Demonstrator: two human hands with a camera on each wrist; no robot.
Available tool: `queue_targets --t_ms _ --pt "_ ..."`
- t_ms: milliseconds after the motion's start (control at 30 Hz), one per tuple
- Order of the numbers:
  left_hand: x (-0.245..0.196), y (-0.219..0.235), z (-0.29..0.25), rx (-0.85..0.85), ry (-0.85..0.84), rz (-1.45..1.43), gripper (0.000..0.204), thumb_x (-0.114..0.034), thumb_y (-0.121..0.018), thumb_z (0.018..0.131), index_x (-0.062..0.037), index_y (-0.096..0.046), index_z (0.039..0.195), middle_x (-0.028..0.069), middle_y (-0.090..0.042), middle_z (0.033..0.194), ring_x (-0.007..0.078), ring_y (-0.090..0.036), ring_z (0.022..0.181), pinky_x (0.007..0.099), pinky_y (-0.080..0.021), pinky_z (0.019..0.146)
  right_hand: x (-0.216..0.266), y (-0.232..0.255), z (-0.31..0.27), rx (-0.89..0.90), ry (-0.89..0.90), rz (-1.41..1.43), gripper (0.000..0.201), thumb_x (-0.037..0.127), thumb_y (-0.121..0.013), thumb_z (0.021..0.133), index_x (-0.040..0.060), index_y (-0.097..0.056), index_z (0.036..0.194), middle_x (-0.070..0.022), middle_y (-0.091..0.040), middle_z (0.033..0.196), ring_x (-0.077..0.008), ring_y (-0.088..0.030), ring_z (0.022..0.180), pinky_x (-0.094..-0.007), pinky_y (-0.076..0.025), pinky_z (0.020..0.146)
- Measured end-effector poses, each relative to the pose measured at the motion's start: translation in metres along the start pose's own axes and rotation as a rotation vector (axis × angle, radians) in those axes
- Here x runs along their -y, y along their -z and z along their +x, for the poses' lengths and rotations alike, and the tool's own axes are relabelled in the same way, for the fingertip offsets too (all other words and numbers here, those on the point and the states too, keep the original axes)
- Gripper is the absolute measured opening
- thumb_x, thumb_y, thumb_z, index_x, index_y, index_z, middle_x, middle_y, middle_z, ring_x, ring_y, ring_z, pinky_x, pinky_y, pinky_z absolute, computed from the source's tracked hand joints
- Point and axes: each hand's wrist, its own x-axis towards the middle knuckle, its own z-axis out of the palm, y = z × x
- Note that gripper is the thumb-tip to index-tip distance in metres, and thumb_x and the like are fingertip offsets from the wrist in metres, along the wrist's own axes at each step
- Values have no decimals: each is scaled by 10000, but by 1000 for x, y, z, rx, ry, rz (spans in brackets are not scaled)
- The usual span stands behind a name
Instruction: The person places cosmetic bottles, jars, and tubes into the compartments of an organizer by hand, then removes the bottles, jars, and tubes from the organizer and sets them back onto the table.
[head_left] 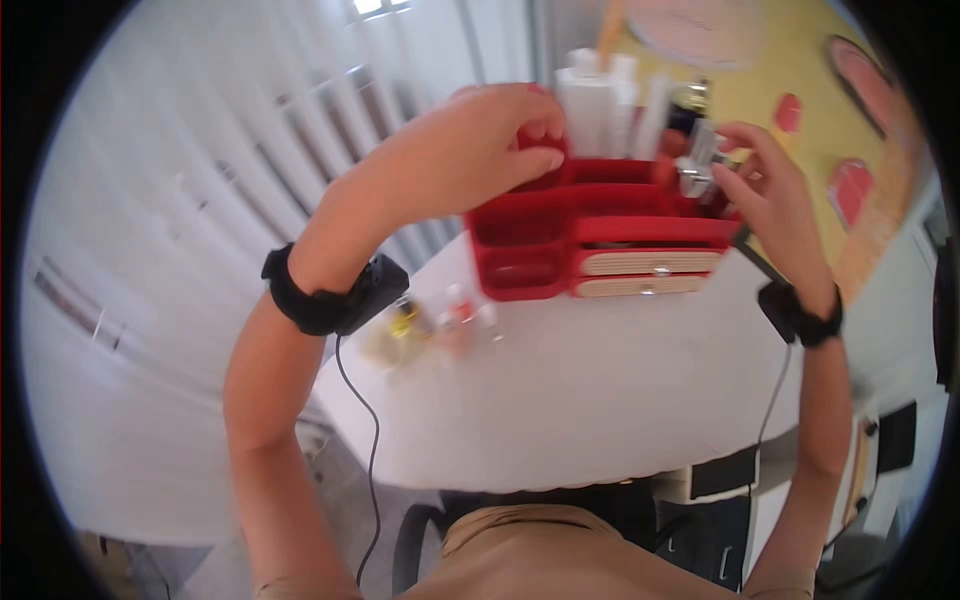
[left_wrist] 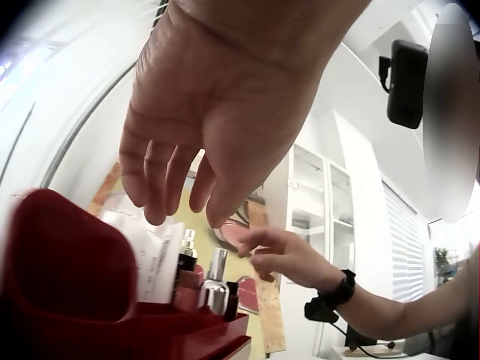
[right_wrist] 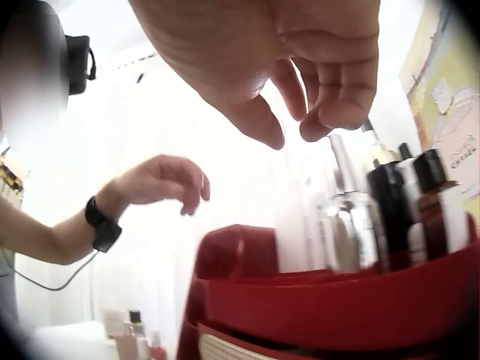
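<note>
Reaching over from 6 o'clock, a person in a tan top (head_left: pixel 540 545) sits at a white table (head_left: pixel 600 390), between the black arms of a chair (head_left: pixel 412 545). Both wrists wear black straps with small boxes, and a thin cable (head_left: pixel 375 420) hangs from the left one. Over toward 9 o'clock, near the table's edge, stands a little cluster of bottles, one yellowish (head_left: pixel 402 328) and some pinkish (head_left: pixel 457 325), rather blurred from the head view. At 12 o'clock sits the red organizer (head_left: pixel 520 272), with open compartments on the left and two ribbed, cream-fronted drawers (head_left: pixel 650 263) facing the person. The left grip (head_left: pixel 450 150) hovers above its left back corner, fingers bent loosely downward, released and holding nothing. Near 1 o'clock, the clear bottle with a silver cap (right_wrist: pixel 352 229) stands upright in the organizer's right-hand part, among darker bottles (right_wrist: pixel 390 206). Just above that cap hangs the right grip (head_left: pixel 765 185), also released, thumb and fingertips apart and not touching the bottle. Tall white containers (head_left: pixel 588 105) rise at 12 o'clock, toward the organizer's back. Farther off, a yellow panel with pink oval shapes (head_left: pixel 795 65) fills 1 to 2 o'clock, while pale vertical slats (head_left: pixel 190 220) run from 9 round to 11.
</note>
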Motion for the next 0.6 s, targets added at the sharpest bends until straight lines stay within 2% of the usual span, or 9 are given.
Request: queue_targets --t_ms 33,67,133,200,267,300,367,433,600 --pt "6 8 -27 113 97 -29 296 -242 -718 932 -30 -677 1134 129 -661 1046 251 -654 892 377 -525 790 12 -10 -7 94 16 -43 387 74 -718 915 61 -608 1286 -61 -650 1045 -112 -599 792 -312 -527 718" --pt "16 11 -55 113 132 -18 296 -242 -718 932 -30 -677 1134 129 -661 1046 251 -654 892 377 -525 790 21 -19 -14 178 34 -102 395 57 -714 914 65 -604 1294 -53 -653 1042 -102 -614 828 -304 -533 737" --pt "42 4 -109 188 235 38 262 -211 -722 931 -29 -681 1115 117 -653 1041 247 -653 892 377 -523 785 38 -64 -32 422 229 0 394 97 -707 917 56 -595 1292 -86 -657 1103 -174 -678 901 -337 -554 766" --pt "54 2 -149 229 307 27 269 -213 -726 928 -33 -681 1123 116 -649 1053 256 -654 898 381 -524 790 53 -113 -46 549 359 -118 377 137 -695 918 36 -592 1266 -128 -637 1139 -291 -690 952 -395 -560 777" --pt "56 -3 -177 263 380 17 276 -214 -731 925 -37 -681 1131 115 -645 1064 266 -654 903 386 -524 795 60 -157 -54 597 385 -193 340 171 -680 925 24 -598 1220 -159 -606 1115 -357 -660 945 -443 -554 785" --pt "54 -6 -188 295 413 37 286 -217 -737 922 -42 -680 1142 120 -643 1082 284 -653 916 395 -524 806 59 -175 -54 602 397 -192 340 171 -680 925 24 -598 1220 -159 -606 1115 -357 -660 945 -443 -554 785" --pt "57 -17 -208 330 430 29 299 -213 -741 922 -49 -674 1162 139 -636 1086 334 -638 960 416 -521 846 53 -203 -51 695 295 -207 311 200 -688 939 39 -618 1196 -143 -611 1113 -351 -649 969 -439 -539 829" --pt "61 -25 -217 335 460 -12 286 -202 -734 926 -43 -673 1156 139 -633 1078 338 -632 972 417 -519 851 40 -222 -50 748 292 -219 272 191 -684 942 35 -627 1157 -141 -608 1093 -344 -648 972 -436 -536 829" --pt "67 -28 -221 331 444 -62 239 -170 -715 935 -24 -678 1120 144 -626 1044 350 -614 985 427 -510 848 20 -221 -57 774 289 -222 168 162 -673 945 21 -645 1032 -136 -616 1033 -331 -645 945 -426 -530 806"
